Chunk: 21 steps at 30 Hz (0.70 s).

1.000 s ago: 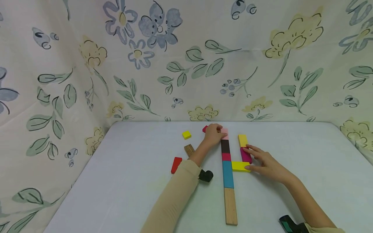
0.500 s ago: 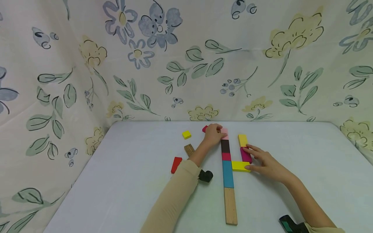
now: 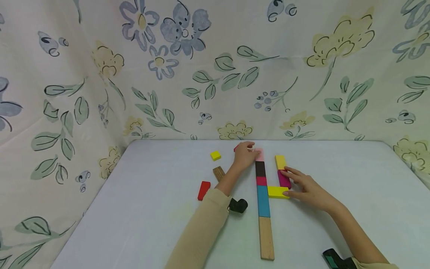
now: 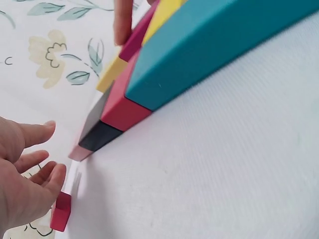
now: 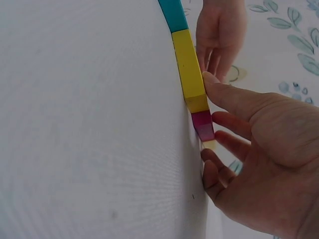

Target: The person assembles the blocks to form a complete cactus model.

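A straight row of blocks runs up the table: a wooden block [image 3: 267, 238], a blue block [image 3: 263, 201], a crimson block [image 3: 261, 181], a dark block [image 3: 260, 169] and a pink block [image 3: 259, 154] at the far end. My left hand [image 3: 245, 156] is beside the pink block; in the left wrist view its loosely bent fingers hold nothing. Right of the row, a yellow block [image 3: 278, 192] lies crosswise against the blue one, with a magenta block [image 3: 284, 179] and another yellow block [image 3: 280, 162] beyond. My right hand [image 3: 307, 189] touches the crosswise yellow and magenta blocks with relaxed fingers.
Left of the row lie a small yellow block [image 3: 215, 155], a brown wooden block [image 3: 218, 173] and a red block [image 3: 203, 190], partly beside the left sleeve. Another red block [image 4: 61, 211] sits behind my left hand. A floral cloth [image 3: 215, 93] hangs behind the white table [image 3: 134, 209].
My left hand has loosened its fingers from the pink block and drawn slightly left of it. The right hand and the blocks stay put.
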Each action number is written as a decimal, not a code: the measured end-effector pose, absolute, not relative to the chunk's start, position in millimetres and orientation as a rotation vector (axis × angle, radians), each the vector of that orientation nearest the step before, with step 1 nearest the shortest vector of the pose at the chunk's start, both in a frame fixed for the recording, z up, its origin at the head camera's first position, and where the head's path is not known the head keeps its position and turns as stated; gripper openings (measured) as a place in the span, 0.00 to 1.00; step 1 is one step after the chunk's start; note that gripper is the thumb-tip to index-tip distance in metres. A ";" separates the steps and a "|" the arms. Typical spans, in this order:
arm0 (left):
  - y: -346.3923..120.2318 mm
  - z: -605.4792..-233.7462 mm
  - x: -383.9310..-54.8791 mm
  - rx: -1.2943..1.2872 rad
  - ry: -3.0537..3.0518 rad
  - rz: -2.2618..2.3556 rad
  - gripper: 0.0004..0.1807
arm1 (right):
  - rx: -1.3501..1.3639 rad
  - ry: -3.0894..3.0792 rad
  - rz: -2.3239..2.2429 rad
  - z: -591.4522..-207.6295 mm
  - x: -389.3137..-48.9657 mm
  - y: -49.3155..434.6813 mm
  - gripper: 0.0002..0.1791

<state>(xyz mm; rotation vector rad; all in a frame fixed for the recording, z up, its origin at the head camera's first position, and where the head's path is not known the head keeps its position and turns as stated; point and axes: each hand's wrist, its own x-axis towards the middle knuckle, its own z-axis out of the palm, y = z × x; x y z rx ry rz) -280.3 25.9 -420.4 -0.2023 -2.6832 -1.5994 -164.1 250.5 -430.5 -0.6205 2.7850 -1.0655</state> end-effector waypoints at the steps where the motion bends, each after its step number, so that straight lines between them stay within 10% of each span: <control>1: 25.4 -420.0 -280.1 -0.195 -2.661 -1.605 0.22 | -0.622 2.787 -1.062 -430.5 -164.3 250.5 0.38; 21: 14.0 -444.3 -282.4 0.159 -2.232 -1.616 0.17 | -0.614 2.789 -1.062 -430.7 -163.7 250.8 0.38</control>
